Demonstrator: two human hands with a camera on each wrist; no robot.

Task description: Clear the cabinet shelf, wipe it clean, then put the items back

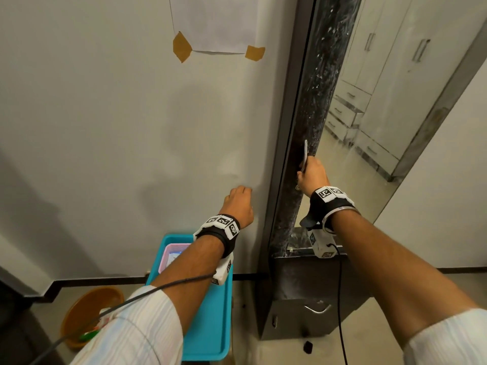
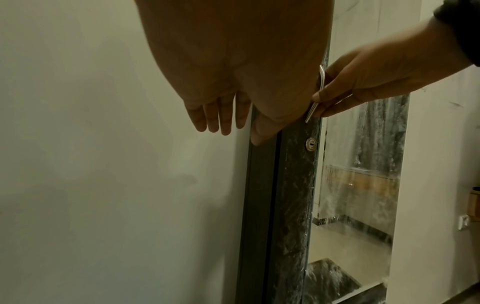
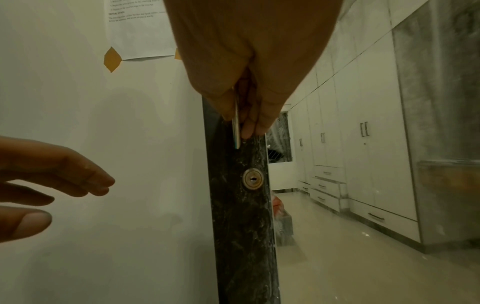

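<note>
Cabinet door (image 1: 303,127), the dark marbled one w/ a mirror panel, stands right of centre in the head view, and your right hand (image 1: 312,175) has its fingers wrapped round the metal handle (image 1: 305,155) on that door's edge. Your left hand (image 1: 238,204) is up against the pale wall (image 1: 105,114) just left of the door frame; fingers look loosely bent, holding nothing, though from behind it's hard to say how much. Below your left forearm sits a blue tray (image 1: 210,325) w/ a pink basket (image 1: 168,256) in it, and an orange bowl (image 1: 89,309) is on the floor to the left. A taped paper sheet (image 1: 213,22) hangs on the wall above.

Left wrist view: your left hand's fingers (image 2: 215,115) are straight and together, near or on the wall, thumb by the door frame. Your right hand (image 2: 376,78) pinches the handle (image 2: 318,94) between thumb and fingers; a keyhole (image 2: 311,143) sits just below.

Right wrist view: your right hand's fingers (image 3: 249,115) are curled on the handle (image 3: 236,127), keyhole (image 3: 252,181) lower on the dark door strip. Left hand (image 3: 46,185) hovers at left, fingers relaxed, apart from the door. No shelf shows in any view.
</note>
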